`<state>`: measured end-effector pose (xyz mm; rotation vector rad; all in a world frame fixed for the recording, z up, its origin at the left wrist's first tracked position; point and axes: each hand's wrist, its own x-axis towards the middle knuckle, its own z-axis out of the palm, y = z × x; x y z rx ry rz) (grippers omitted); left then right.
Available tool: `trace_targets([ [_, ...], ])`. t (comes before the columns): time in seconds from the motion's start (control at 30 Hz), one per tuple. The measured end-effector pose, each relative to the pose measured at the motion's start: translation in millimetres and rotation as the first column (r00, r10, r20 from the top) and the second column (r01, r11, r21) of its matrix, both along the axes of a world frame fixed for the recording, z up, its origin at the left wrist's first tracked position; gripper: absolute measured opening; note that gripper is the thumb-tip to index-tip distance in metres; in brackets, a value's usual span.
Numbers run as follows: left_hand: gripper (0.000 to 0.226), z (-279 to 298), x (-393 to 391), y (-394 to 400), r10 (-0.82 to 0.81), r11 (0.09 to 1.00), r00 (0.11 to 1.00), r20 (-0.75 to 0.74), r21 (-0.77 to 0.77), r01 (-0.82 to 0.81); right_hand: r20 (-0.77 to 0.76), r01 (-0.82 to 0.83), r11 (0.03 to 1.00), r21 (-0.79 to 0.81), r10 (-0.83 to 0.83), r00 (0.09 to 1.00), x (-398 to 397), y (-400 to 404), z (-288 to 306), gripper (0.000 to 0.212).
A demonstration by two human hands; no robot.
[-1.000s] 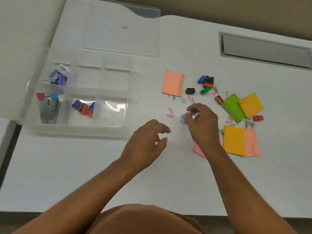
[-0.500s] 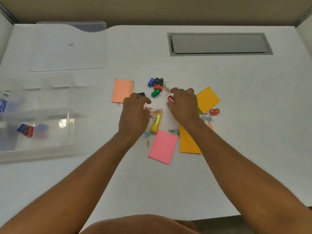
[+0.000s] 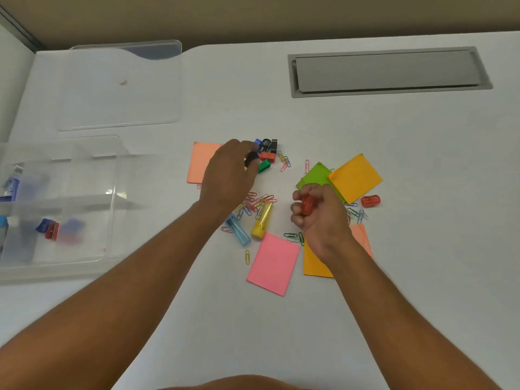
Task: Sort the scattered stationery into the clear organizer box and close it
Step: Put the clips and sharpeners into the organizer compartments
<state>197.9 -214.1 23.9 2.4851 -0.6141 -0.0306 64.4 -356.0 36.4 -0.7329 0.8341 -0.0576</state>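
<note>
My right hand (image 3: 320, 218) is closed around a red sharpener (image 3: 307, 206), lifted just off the desk beside the green note pad (image 3: 315, 175). My left hand (image 3: 228, 175) pinches a small black sharpener (image 3: 251, 159) next to a cluster of blue, black, red and green sharpeners (image 3: 267, 153). Coloured paper clips (image 3: 256, 202) lie scattered between my hands, with a yellow tube (image 3: 263, 220) and a blue tube (image 3: 239, 229). The clear organizer box (image 3: 92, 257) stands open at the left, holding a few sharpeners (image 3: 49, 228).
The box's clear lid (image 3: 121, 88) lies at the back left. Note pads lie around: salmon (image 3: 201, 163), orange (image 3: 356, 177), pink (image 3: 274, 263), another orange (image 3: 315, 263). One more red sharpener (image 3: 370, 200) sits at the right. A grey cable hatch (image 3: 388, 71) is set into the desk.
My right hand has pulled back toward me with the red sharpener closed in it. My left hand moved up and took the black sharpener. The view shifted right, so the box slid left.
</note>
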Motion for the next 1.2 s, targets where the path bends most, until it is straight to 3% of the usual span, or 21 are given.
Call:
trace_targets([
  [0.13,0.029,-2.3,-8.7,-20.7,-0.154,0.983,0.988,-0.031,0.093,0.156,-0.064,-0.074,0.990,-0.118,0.067,0.996,-14.8,1.4,-0.9,0.012],
  [0.2,0.030,-9.6,-7.0,-23.3,-0.173,0.974,0.984,-0.035,0.145,0.176,-0.087,-0.114,0.947,-0.302,0.092,0.992,-19.0,-6.4,3.2,0.013],
  [0.27,0.029,-16.7,-6.0,-23.3,-0.204,0.965,0.979,-0.001,0.167,0.201,-0.148,-0.182,0.773,-0.608,0.115,0.982,-27.7,-26.3,4.4,0.010],
  [0.33,0.027,-20.5,-5.2,-23.3,-0.219,0.962,0.975,0.034,0.176,0.209,-0.266,-0.286,0.401,-0.870,0.105,0.958,-40.9,-56.9,2.4,0.012],
  [0.4,0.029,-19.7,-5.6,-24.7,-0.200,0.967,0.979,0.037,0.168,0.192,-0.394,-0.399,0.061,-0.915,0.079,0.916,-54.7,-90.8,-1.8,0.026],
  [0.43,0.029,-19.0,-6.2,-25.2,-0.184,0.974,0.983,0.023,0.141,0.179,-0.449,-0.449,-0.023,-0.893,0.068,0.891,-60.2,-105.3,-4.0,0.031],
  [0.57,0.027,-1.8,-18.6,-29.3,-0.029,0.986,0.990,-0.138,-0.165,0.006,-0.554,-0.536,-0.139,-0.833,0.171,0.815,-69.3,-135.3,-17.9,0.040],
  [0.67,0.025,15.0,-39.2,-32.7,-0.002,0.914,0.872,-0.490,-0.355,-0.197,-0.564,-0.539,-0.166,-0.826,0.197,0.802,-67.6,-138.6,-26.3,0.029],
  [0.77,0.022,24.0,-56.7,-28.8,-0.089,0.811,0.608,-0.789,-0.412,-0.415,-0.558,-0.538,-0.152,-0.829,0.182,0.809,-65.8,-141.2,-30.6,0.016],
  [0.8,0.020,26.8,-60.9,-25.5,-0.123,0.770,0.504,-0.855,-0.402,-0.495,-0.550,-0.539,-0.108,-0.835,0.171,0.817,-66.2,-142.0,-30.1,0.015],
  [0.9,0.018,30.8,-68.9,-12.2,-0.203,0.663,0.297,-0.933,-0.354,-0.659,-0.441,-0.463,0.208,-0.862,0.144,0.886,-65.9,-132.9,-17.8,0.015],
  [0.97,0.023,33.0,-73.9,0.5,-0.249,0.617,0.241,-0.938,-0.345,-0.708,-0.311,-0.340,0.552,-0.761,0.149,0.939,-62.9,-113.9,-5.3,0.022],
  [1.03,0.030,36.3,-78.8,16.3,-0.279,0.592,0.226,-0.934,-0.352,-0.725,-0.149,-0.231,0.830,-0.507,0.180,0.972,-59.1,-85.5,6.9,0.028],
  [1.1,0.032,40.4,-83.8,35.2,-0.288,0.578,0.250,-0.924,-0.376,-0.725,-0.041,-0.221,0.939,-0.265,0.218,0.975,-54.8,-49.2,14.5,0.027],
  [1.2,0.028,46.6,-88.4,67.7,-0.232,0.553,0.315,-0.921,-0.391,-0.736,-0.024,-0.304,0.950,-0.064,0.304,0.953,-48.4,15.1,21.3,0.027],
])
